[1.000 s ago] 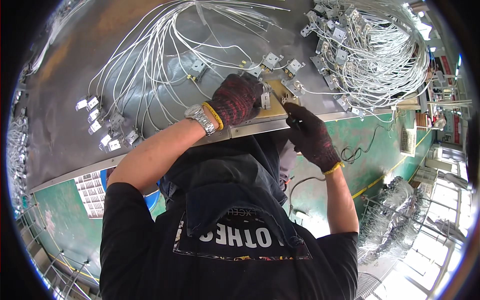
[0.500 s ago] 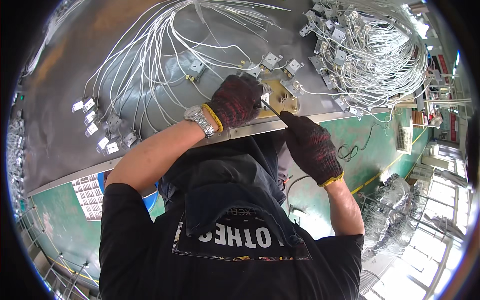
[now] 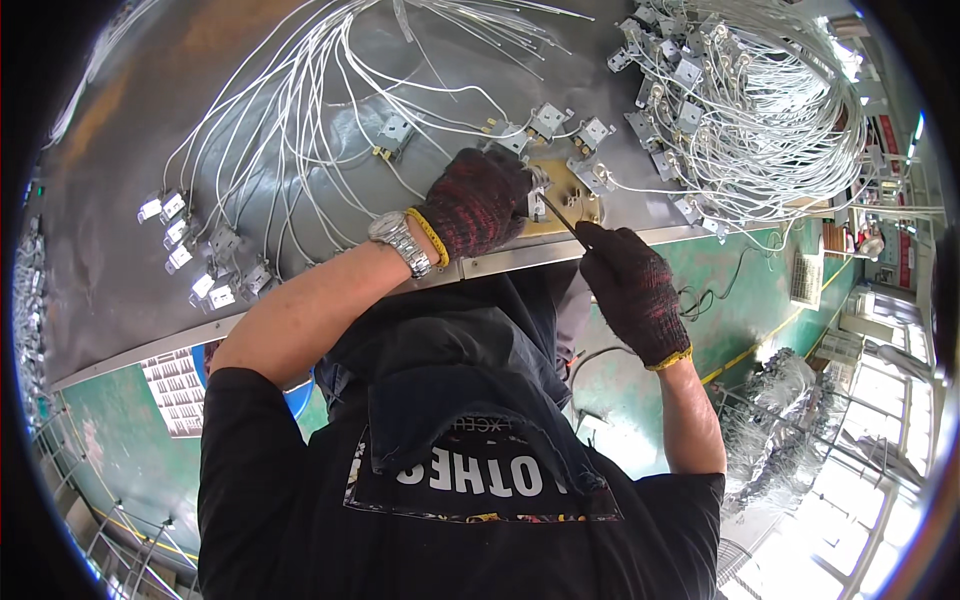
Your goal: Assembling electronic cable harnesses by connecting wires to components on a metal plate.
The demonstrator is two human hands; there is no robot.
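My left hand [image 3: 478, 203], in a dark red-and-black knit glove, is closed around a small metal part [image 3: 538, 188] at the table's near edge. Its fingers hide most of that part. A brass-coloured plate [image 3: 572, 190] lies beneath and beside it. My right hand [image 3: 632, 292], gloved alike, grips a thin dark rod-shaped tool [image 3: 559, 215], whose tip reaches the part by my left fingers. What kind of tool it is cannot be made out. Around the plate lie small metal terminal brackets [image 3: 548, 122] with white wires attached.
A fan of white wires [image 3: 300, 110] spreads over the metal table [image 3: 110, 290], with several brackets [image 3: 205, 290] at their left ends. A large coiled heap of wired brackets [image 3: 770, 130] fills the far right. Beyond the table edge is a green floor [image 3: 120, 450].
My right hand has shifted slightly right and downward with the tool, whose tip stays by the metal part. My left hand keeps its hold in nearly the same place.
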